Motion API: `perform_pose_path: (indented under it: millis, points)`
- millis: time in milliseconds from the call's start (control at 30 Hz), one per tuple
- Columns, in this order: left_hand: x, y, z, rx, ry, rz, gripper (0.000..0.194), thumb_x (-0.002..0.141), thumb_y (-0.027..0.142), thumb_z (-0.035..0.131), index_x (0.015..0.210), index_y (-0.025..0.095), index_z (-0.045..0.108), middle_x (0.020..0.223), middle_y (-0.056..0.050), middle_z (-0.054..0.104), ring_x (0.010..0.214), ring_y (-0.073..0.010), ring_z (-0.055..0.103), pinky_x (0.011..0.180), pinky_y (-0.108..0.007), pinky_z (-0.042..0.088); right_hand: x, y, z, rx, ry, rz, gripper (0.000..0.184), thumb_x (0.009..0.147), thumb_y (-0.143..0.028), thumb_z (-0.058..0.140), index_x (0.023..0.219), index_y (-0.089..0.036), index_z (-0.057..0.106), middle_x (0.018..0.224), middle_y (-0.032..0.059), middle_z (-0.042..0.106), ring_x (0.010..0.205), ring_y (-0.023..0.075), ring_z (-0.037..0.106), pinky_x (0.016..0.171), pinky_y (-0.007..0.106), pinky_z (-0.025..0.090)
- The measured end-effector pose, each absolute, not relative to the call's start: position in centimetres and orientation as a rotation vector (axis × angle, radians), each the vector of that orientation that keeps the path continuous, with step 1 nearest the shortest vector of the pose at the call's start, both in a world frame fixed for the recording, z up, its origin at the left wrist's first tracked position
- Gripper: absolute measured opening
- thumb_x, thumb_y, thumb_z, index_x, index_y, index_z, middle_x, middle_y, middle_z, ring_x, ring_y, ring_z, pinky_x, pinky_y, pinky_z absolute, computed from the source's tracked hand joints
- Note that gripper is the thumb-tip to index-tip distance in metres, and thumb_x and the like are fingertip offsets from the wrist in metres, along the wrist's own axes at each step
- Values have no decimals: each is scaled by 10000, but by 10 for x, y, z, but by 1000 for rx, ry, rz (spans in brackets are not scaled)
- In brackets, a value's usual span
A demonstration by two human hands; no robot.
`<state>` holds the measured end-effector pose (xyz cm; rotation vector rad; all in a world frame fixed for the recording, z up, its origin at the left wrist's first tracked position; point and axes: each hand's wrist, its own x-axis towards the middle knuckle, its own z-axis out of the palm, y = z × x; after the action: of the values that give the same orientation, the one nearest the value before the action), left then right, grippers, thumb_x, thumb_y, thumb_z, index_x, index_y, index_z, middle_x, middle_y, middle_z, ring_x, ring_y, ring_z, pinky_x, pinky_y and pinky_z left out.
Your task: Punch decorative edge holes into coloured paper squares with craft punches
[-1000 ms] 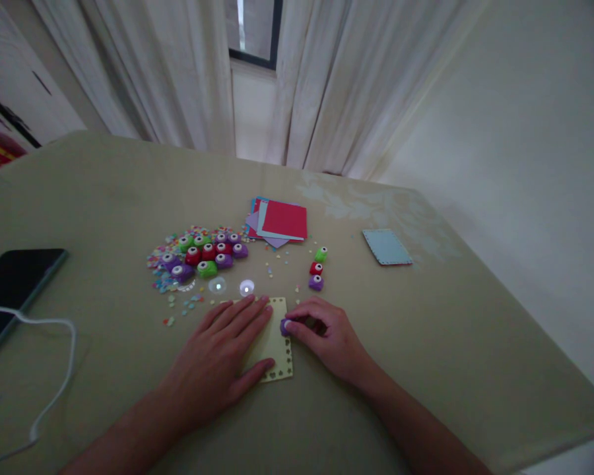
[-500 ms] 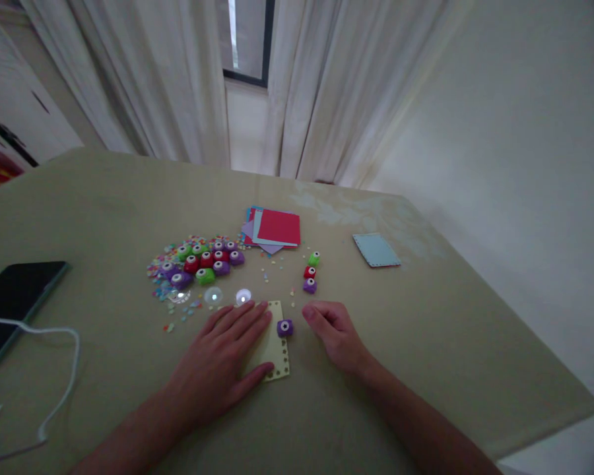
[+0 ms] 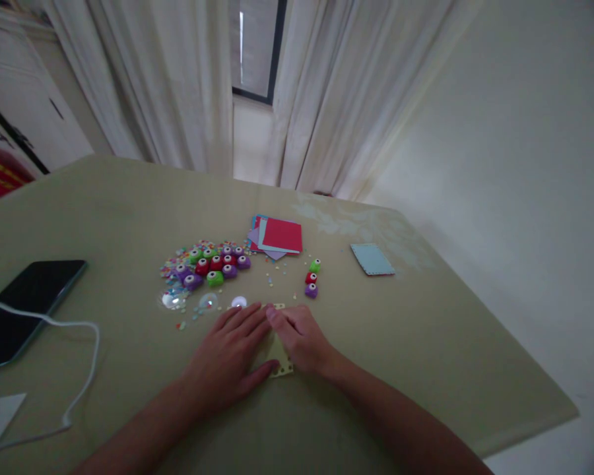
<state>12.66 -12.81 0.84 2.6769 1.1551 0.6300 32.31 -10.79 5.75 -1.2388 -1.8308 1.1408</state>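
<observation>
My left hand point(image 3: 235, 346) lies flat, fingers stretched, on a pale yellow card point(image 3: 280, 365) with small holes along its edges. My right hand point(image 3: 299, 335) is closed in a fist over the card's right side, close to my left fingertips. The purple punch seen earlier on that edge is hidden, and the fist covers its spot. Beyond the fist, a short row holds a green punch point(image 3: 315, 265), a red punch point(image 3: 311, 278) and a purple punch point(image 3: 311, 290), each with an eye-like button.
Several more coloured punches point(image 3: 216, 264) sit among paper confetti point(image 3: 171, 264), with clear round discs point(image 3: 208, 302) in front. Coloured cards point(image 3: 283, 235) are stacked behind, and a light blue card point(image 3: 372, 258) lies to the right. A phone point(image 3: 27, 310) and white cable point(image 3: 92, 369) are at left.
My right fist has moved left onto the card's right side, covering where the purple punch lay. My left hand stays flat on the card. The camera view has shifted slightly.
</observation>
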Motion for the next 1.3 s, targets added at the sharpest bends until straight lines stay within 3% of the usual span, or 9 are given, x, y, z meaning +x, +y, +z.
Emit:
perform_pose_path:
  millis: [133,267,367,467,733,933,1067,1200,1300]
  points:
    - [126,-127,4,2693,1148,639,684,1023,564,637,1616,241,524,1650,-106,575,1505,-329,538,1269,-524,348,331,-104,60,-1221,-1684,1193,626,1065,-657,457,602,-251,348,582,-57,323,555,127,294,542,300,268]
    - [125,-127,1,2703,1154,628,696,1033,562,631,1638,243,498,1673,-82,553,1523,-316,520,1274,-510,342,352,-103,66,-1219,-1713,952,544,1053,-548,563,637,-245,384,595,-69,342,553,125,322,561,287,296]
    - [125,-127,0,2691,1145,652,709,1025,548,646,1652,258,483,1674,-78,553,1527,-309,516,1280,-501,338,370,-103,66,-1249,-2016,791,258,972,-400,735,825,-212,636,714,-39,540,661,149,491,650,277,391]
    - [125,-128,0,2685,1150,638,709,1027,545,645,1659,275,474,1679,-67,547,1528,-303,516,1282,-493,338,384,-105,60,-1269,-2151,723,93,988,-290,724,1004,-202,750,920,35,690,839,192,623,784,303,479]
    - [123,-128,3,2719,1160,619,725,1051,591,605,1681,274,435,1703,-61,514,1522,-303,522,1272,-493,346,394,-107,40,-1425,-1882,704,128,1009,-309,716,970,-197,766,799,24,722,670,175,614,637,278,463]
    - [123,-129,5,2767,1142,580,737,1057,638,582,1672,259,439,1706,-62,507,1520,-305,527,1251,-490,372,403,-99,34,-1485,-1771,541,186,1046,-314,667,1122,-196,790,1031,92,801,793,210,706,754,323,544]
    - [117,-122,12,2722,1184,650,664,1070,577,591,1645,269,468,1668,-72,558,1467,-298,580,1194,-467,453,407,-101,33,-1472,-1763,475,195,1038,-276,678,1189,-195,771,1017,83,771,719,185,661,725,315,553]
    - [96,-103,24,2582,1715,787,479,1128,403,463,1578,251,532,1621,-119,592,1418,-384,585,1112,-597,489,402,-107,35,-1403,-1823,532,120,1018,-246,698,1104,-198,767,967,66,743,720,178,643,683,288,534]
    - [82,-91,32,2497,2046,625,458,1125,352,433,1531,196,577,1681,-154,513,1422,-490,524,1008,-688,498,396,-111,38,-1356,-1845,572,99,1012,-224,687,1073,-198,759,921,50,727,712,171,636,671,276,520]
